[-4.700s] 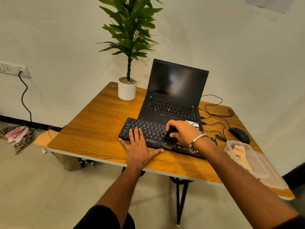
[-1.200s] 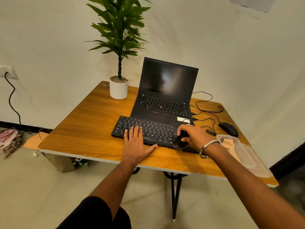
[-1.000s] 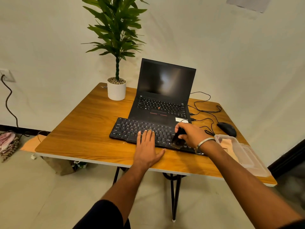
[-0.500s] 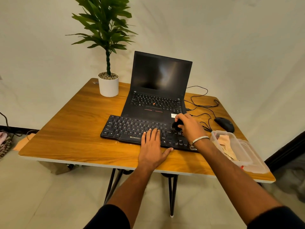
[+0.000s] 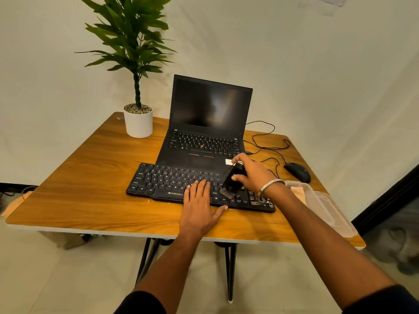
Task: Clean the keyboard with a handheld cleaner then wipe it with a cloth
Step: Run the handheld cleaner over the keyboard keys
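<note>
Right hand (image 5: 254, 175) grips black handheld cleaner (image 5: 232, 182), bristles on black keyboard (image 5: 172, 182); left hand (image 5: 199, 207) flat, fingers together, at near edge.

The flat rectangular counter (image 5: 90, 177) is honey-orange wood with darker streaked grain and a pale edge. On it, the slim black plastic keyboard (image 5: 172, 182) carries white lettering, and the open black laptop (image 5: 208, 132) shows 1 red dot among its keys and thin red lines below. The small handheld cleaner (image 5: 232, 181) is black with dark bristles. The round plant pot (image 5: 138, 123) is white, its leaves deep green. The oval mouse (image 5: 297, 171) is black.
</note>
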